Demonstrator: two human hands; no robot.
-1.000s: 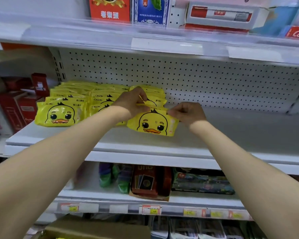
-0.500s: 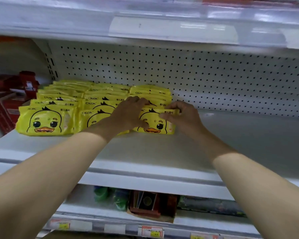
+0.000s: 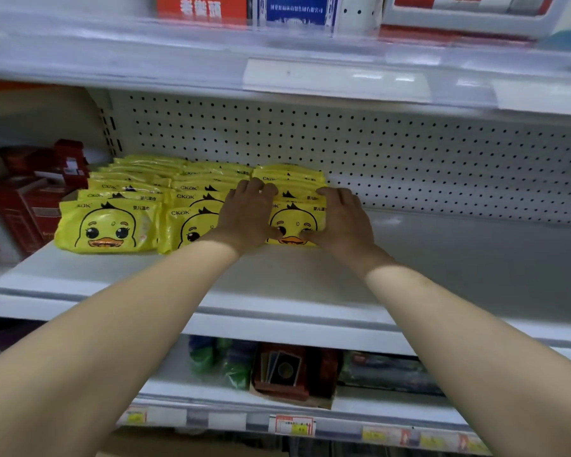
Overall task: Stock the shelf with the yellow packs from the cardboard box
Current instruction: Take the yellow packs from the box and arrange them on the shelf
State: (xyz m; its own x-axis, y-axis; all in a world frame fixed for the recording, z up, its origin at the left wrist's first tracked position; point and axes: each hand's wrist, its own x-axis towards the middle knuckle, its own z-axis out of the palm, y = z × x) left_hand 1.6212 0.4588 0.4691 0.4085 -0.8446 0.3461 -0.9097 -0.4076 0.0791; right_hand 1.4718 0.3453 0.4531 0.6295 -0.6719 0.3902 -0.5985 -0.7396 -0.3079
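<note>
Head view: the front yellow duck-face pack (image 3: pixel 294 222) of the right-hand row leans on the white shelf (image 3: pixel 442 258), beside two more rows of yellow packs (image 3: pixel 112 222). It sits between the left hand (image 3: pixel 249 216) and right hand (image 3: pixel 342 219). Their fingers lie fairly flat over its top edge, thumbs pressing its face, neither hand closed round it. Both forearms reach forward.

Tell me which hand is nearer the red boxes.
Left. The left hand rests on the yellow packs, right of the red boxes; the right hand rests farther right.
</note>
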